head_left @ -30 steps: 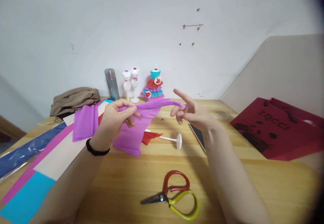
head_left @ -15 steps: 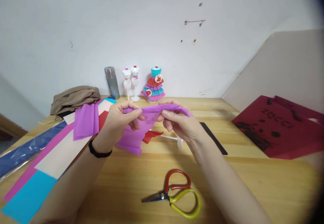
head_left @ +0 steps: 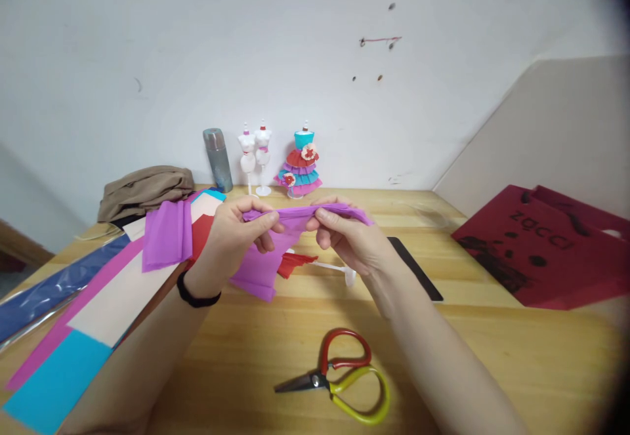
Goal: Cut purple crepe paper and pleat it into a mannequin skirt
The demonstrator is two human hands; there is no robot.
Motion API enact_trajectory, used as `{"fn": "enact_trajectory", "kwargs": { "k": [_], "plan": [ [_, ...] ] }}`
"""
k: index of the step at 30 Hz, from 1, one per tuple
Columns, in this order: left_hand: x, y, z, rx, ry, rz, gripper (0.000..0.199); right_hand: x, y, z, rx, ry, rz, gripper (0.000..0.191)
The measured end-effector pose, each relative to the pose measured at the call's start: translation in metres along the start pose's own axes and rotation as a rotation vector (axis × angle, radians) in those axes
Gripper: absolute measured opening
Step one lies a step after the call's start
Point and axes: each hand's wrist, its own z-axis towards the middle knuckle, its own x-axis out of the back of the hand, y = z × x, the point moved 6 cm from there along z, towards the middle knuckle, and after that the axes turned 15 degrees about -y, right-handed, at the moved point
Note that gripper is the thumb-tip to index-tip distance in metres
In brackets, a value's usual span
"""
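Note:
A strip of purple crepe paper (head_left: 298, 213) is stretched between my two hands above the table. My left hand (head_left: 246, 225) pinches it between thumb and fingers, and my right hand (head_left: 339, 228) pinches the other part, its thumb on top. Below them a wider purple piece (head_left: 258, 271) hangs or lies; whether it joins the strip I cannot tell. Behind it on the table a small white doll stand with a red ruffled skirt (head_left: 295, 263) lies on its side, partly hidden. Scissors (head_left: 325, 380) with one red and one yellow handle lie closest to me.
Coloured paper sheets (head_left: 125, 290) and a folded purple piece (head_left: 167, 235) lie at left, near brown cloth (head_left: 147, 189). At the wall stand a flask (head_left: 217, 159), two white mannequins (head_left: 262, 159) and a ruffled-dress mannequin (head_left: 302, 166). Right are a dark flat object (head_left: 416, 269) and a red bag (head_left: 531, 251).
My left hand has shifted very slightly to the right, and the stretched purple edge looks a little narrower. The scissors and the other things are where they were.

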Motion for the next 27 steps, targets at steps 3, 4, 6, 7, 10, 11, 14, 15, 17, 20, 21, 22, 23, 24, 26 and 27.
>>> {"fn": "enact_trajectory", "kwargs": {
  "k": [3, 4, 6, 7, 10, 11, 14, 15, 17, 20, 21, 22, 23, 24, 26, 27],
  "plan": [
    [-0.0012, -0.0007, -0.0007, -0.001, 0.019, 0.017, 0.021, 0.0033, 0.0024, -0.0006, -0.013, 0.053, 0.018, 0.035],
    [-0.0017, -0.0008, -0.0008, -0.002, 0.023, 0.024, 0.021, 0.0046, 0.0032, -0.0008, -0.016, 0.072, 0.022, 0.035],
    [-0.0023, -0.0009, -0.001, -0.007, 0.034, 0.033, 0.021, 0.0065, 0.0047, -0.0009, -0.024, 0.097, 0.029, 0.033],
    [-0.0025, -0.001, -0.001, -0.009, 0.038, 0.035, 0.02, 0.007, 0.0054, -0.0008, -0.029, 0.101, 0.032, 0.033],
    [-0.0019, -0.0013, -0.0012, -0.016, 0.06, 0.039, 0.019, 0.0071, 0.0066, -0.0004, -0.04, 0.105, 0.039, 0.032],
    [-0.0016, -0.0014, -0.0013, -0.02, 0.069, 0.04, 0.018, 0.007, 0.0065, -0.0002, -0.037, 0.107, 0.038, 0.032],
    [-0.0009, -0.0015, -0.0023, -0.041, 0.1, 0.036, 0.016, 0.0052, 0.0047, 0.0006, -0.012, 0.099, 0.031, 0.03],
    [-0.0009, -0.0017, -0.0027, -0.048, 0.11, 0.032, 0.015, 0.0043, 0.0041, 0.001, -0.004, 0.093, 0.029, 0.029],
    [-0.0007, -0.0023, -0.0036, -0.064, 0.136, 0.025, 0.014, 0.0032, 0.0032, 0.0014, 0.005, 0.091, 0.03, 0.028],
    [-0.0013, -0.0037, -0.0046, -0.087, 0.175, 0.006, 0.014, 0.0029, 0.0029, 0.0014, 0.011, 0.116, 0.039, 0.025],
    [-0.002, -0.0042, -0.0047, -0.094, 0.183, -0.006, 0.014, 0.0029, 0.0029, 0.0014, 0.015, 0.127, 0.044, 0.024],
    [-0.0029, -0.0047, -0.0048, -0.1, 0.187, -0.023, 0.013, 0.0028, 0.0031, 0.0013, 0.02, 0.138, 0.05, 0.023],
    [-0.004, -0.0052, -0.0047, -0.104, 0.188, -0.041, 0.013, 0.0026, 0.0033, 0.0013, 0.025, 0.149, 0.055, 0.022],
    [-0.0049, -0.0055, -0.0047, -0.108, 0.191, -0.057, 0.012, 0.0023, 0.0036, 0.0013, 0.032, 0.159, 0.058, 0.021],
    [-0.0061, -0.0056, -0.0048, -0.114, 0.203, -0.079, 0.012, 0.0013, 0.004, 0.0017, 0.054, 0.174, 0.065, 0.02],
    [-0.0063, -0.0056, -0.0049, -0.114, 0.212, -0.084, 0.012, 0.0006, 0.0042, 0.0019, 0.067, 0.181, 0.071, 0.02]
  ]
}}
